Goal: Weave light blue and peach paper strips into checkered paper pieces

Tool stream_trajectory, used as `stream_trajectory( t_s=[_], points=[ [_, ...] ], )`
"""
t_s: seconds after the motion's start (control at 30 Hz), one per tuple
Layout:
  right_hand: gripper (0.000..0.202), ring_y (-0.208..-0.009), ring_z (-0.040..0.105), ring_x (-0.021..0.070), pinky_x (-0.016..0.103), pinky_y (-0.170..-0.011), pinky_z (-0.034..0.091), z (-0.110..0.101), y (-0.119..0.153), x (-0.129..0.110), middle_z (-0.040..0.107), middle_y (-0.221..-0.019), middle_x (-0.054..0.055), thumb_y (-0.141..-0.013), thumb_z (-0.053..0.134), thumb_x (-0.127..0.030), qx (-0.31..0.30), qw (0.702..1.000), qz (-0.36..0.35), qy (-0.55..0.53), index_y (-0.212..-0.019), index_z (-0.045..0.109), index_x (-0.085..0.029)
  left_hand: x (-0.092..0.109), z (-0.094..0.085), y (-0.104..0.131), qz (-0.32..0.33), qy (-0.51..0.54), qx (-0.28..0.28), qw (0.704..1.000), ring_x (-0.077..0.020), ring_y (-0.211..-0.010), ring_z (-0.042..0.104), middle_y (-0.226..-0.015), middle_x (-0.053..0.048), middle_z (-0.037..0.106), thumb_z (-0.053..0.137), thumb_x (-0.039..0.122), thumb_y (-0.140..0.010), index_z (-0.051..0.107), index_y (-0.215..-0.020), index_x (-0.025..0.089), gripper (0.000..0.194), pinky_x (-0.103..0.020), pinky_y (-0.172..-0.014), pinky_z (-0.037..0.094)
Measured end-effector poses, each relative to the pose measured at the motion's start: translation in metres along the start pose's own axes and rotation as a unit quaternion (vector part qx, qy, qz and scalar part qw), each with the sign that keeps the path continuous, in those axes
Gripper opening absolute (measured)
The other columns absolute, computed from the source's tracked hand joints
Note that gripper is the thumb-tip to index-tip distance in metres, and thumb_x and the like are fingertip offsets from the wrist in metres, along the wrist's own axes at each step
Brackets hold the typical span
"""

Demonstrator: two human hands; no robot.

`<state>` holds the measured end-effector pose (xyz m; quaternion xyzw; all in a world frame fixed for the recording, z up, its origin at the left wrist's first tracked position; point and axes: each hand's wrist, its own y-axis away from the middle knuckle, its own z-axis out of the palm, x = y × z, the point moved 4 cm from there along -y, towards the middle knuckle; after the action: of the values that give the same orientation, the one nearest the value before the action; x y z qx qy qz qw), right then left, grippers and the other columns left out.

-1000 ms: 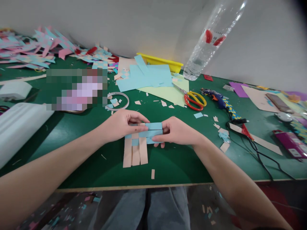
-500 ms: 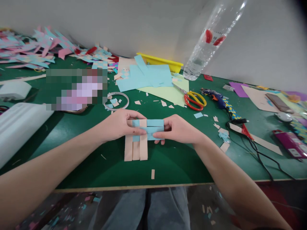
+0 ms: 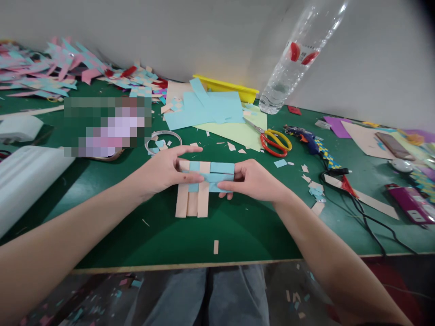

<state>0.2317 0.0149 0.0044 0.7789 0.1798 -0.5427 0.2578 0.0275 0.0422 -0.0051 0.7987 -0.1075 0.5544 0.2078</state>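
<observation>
Woven paper strips [image 3: 203, 199], peach running down and light blue running across, are held just above the green table. My left hand [image 3: 166, 170] grips their left side, its thumb across the front and its index finger stretched out above the top edge. At the right end, my right hand [image 3: 256, 181] pinches the blue strips, thumb in front and fingers behind. The peach ends hang downward side by side, and the blue ends point right. Parts of the fingers behind the paper are hidden.
Scissors [image 3: 277, 140], blue paper sheets [image 3: 220, 106], a yellow tray [image 3: 238, 89] and a leaning bottle [image 3: 292, 59] are beyond my hands. A tape ring [image 3: 180, 141] sits behind my left hand. Paper scraps, cables [image 3: 367, 222] and a purple case [image 3: 411, 203] are on the right.
Both hands and the woven strips have risen slightly, away from the table's front edge. My left index finger has lifted off the paper and stretched out.
</observation>
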Motion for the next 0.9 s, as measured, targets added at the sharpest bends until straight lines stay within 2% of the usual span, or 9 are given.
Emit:
stream_trajectory(
  t_s=[0.17,0.47,0.7,0.9],
  points=[
    [0.031,-0.063,0.07,0.0131,0.026,-0.066,0.057,-0.0011,-0.0005,-0.0006,0.077,-0.08,0.007,-0.079,0.076,-0.04,0.045,0.999,-0.021,-0.017,-0.094,0.073,-0.013,-0.0005,0.0034,0.0003,-0.005,0.07,0.013,0.997,-0.0213,-0.092,0.068,-0.101,-0.003,0.072,0.087,0.038,-0.062,0.053,-0.136,0.021,0.083,-0.032,-0.082,0.055],
    [0.031,-0.061,0.069,0.0137,0.026,-0.063,0.055,0.0017,-0.0017,-0.0001,0.077,-0.079,0.006,-0.077,0.078,-0.039,0.069,0.997,-0.019,-0.021,-0.093,0.072,-0.014,-0.0011,0.0059,-0.0003,0.012,0.079,0.017,0.997,-0.0243,-0.1,0.068,-0.108,-0.004,0.072,0.087,0.033,-0.063,0.055,-0.128,0.02,0.074,-0.034,-0.083,0.058],
    [0.029,-0.06,0.069,0.0127,0.025,-0.063,0.054,-0.0005,-0.0017,-0.0006,0.077,-0.079,0.006,-0.079,0.076,-0.038,0.071,0.997,-0.025,-0.013,-0.093,0.072,-0.014,-0.0011,0.0041,0.0,0.034,0.076,0.037,0.996,-0.0238,-0.097,0.069,-0.105,-0.004,0.074,0.087,0.03,-0.063,0.059,-0.124,0.02,0.068,-0.034,-0.084,0.058],
    [0.031,-0.06,0.068,0.0128,0.026,-0.064,0.054,-0.0008,-0.0015,-0.0002,0.077,-0.08,0.006,-0.079,0.076,-0.039,0.071,0.997,-0.025,-0.015,-0.095,0.072,-0.014,0.003,0.0044,0.0012,0.039,0.062,0.04,0.996,-0.0231,-0.091,0.071,-0.104,-0.005,0.076,0.087,0.031,-0.063,0.068,-0.097,0.017,0.041,-0.034,-0.083,0.059]
  ],
)
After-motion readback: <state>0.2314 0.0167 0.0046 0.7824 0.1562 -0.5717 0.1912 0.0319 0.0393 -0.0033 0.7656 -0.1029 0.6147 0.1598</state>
